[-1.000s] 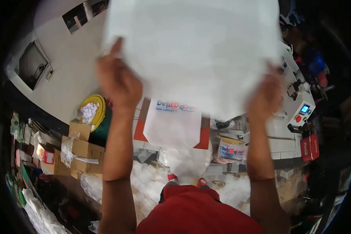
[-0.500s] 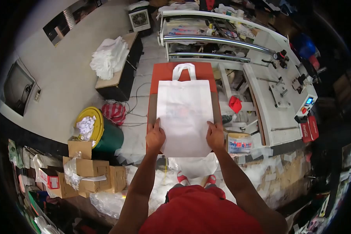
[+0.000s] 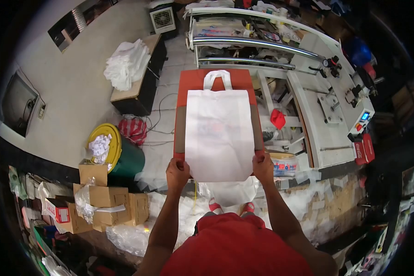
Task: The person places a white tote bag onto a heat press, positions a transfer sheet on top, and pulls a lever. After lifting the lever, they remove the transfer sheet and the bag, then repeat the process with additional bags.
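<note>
A white tote bag lies flat on a red board, its looped handles at the far end. A faint coloured print shows through its middle. My left hand is closed, fingers curled, at the board's near left corner, against the bag's lower left edge. On the opposite side my right hand is closed the same way by the bag's lower right edge. Whether the fingers pinch the bag or the board's edge is hidden. The bag's bottom hangs over the board's near end.
A white press machine with metal rollers stands right and behind. Stacked white bags lie on a side table at left. A green bin and cardboard boxes stand front left. A printed tub sits beside my right hand.
Both hands have moved from the bag's sides toward me and slightly outward, to the board's near corners. The bag stays flat on the board. The whole view has shifted slightly.
</note>
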Available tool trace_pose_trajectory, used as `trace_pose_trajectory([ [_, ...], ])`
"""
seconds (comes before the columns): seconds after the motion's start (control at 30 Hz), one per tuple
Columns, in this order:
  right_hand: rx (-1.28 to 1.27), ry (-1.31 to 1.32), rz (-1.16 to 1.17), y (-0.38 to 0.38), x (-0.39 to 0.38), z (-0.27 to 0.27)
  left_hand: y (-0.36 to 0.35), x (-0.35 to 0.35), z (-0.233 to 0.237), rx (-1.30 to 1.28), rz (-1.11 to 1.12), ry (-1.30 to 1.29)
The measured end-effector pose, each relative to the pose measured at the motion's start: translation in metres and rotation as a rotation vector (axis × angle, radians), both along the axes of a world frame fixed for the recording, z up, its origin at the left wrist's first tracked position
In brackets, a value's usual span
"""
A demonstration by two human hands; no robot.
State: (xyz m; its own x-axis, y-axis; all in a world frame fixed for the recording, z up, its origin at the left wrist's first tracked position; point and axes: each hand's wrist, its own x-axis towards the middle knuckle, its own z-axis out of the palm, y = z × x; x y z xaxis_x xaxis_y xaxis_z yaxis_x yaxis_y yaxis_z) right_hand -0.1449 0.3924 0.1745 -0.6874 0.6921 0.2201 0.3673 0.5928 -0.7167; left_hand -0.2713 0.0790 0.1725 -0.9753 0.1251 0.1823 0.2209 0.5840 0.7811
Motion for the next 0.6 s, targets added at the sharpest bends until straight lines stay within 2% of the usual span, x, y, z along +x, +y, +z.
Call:
trace_pose_trajectory([
  [0.07,-0.106,0.007,0.028,-0.007,0.003,0.003,0.005,0.004,0.000,0.007,0.000,0.004],
  [0.3,-0.026,0.049,0.029,0.001,-0.003,-0.028,0.012,0.008,-0.006,0.052,0.037,0.033],
  [0.43,-0.054,0.078,0.014,0.000,-0.005,-0.021,0.015,0.009,0.002,0.048,0.076,-0.016],
  [0.53,-0.092,0.073,0.041,0.002,-0.004,-0.015,0.013,0.004,-0.010,0.010,0.079,0.029],
  [0.6,-0.107,0.071,0.038,0.006,-0.001,-0.013,0.014,0.008,-0.003,0.068,0.091,-0.046],
])
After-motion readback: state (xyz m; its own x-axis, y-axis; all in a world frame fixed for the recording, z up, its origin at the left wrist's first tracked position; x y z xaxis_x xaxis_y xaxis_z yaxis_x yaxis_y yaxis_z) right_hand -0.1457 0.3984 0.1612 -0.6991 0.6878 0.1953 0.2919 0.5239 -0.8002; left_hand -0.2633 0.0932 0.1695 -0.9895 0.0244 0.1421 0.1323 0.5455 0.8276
